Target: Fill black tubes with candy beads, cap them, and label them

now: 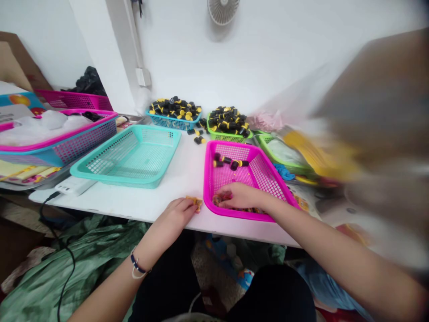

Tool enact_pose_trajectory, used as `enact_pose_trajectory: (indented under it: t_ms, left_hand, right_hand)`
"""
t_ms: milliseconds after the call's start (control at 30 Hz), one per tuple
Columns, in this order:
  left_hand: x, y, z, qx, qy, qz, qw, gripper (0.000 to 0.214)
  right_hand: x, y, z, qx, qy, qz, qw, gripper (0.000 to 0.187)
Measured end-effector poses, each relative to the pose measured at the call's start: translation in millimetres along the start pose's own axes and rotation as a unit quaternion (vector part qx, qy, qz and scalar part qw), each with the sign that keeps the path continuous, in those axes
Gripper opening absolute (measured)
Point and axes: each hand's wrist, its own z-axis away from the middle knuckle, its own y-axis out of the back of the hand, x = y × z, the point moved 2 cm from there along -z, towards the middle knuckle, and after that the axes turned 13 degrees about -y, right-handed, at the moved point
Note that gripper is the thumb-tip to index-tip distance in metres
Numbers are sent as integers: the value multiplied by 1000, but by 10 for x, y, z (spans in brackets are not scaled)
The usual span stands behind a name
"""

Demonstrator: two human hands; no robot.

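My left hand (176, 213) rests at the table's front edge, fingers pinched on a small orange-yellow piece (195, 202) just left of the magenta basket (209, 179). My right hand (241, 196) reaches into that basket's near end, fingers curled over small reddish pieces (221, 197) on its floor; what it holds, if anything, I cannot make out. A few black-and-yellow caps (230, 162) lie at the basket's far end.
A teal basket (134, 154) sits to the left. Behind are a blue basket (174, 111) and a green basket (228, 123) heaped with black-and-yellow caps, with loose caps (198, 135) between. Pink-and-blue baskets (63, 138) stand far left, a power strip (72, 185) near the edge. A blurred large object (375, 116) fills the right.
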Motion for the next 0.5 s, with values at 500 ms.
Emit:
enact_pose_trajectory:
  t_ms: [500]
  left_hand:
    - [59, 106, -110, -36, 4, -31, 999, 30]
  right_hand:
    - [67, 531, -357, 109, -140, 76, 981, 29]
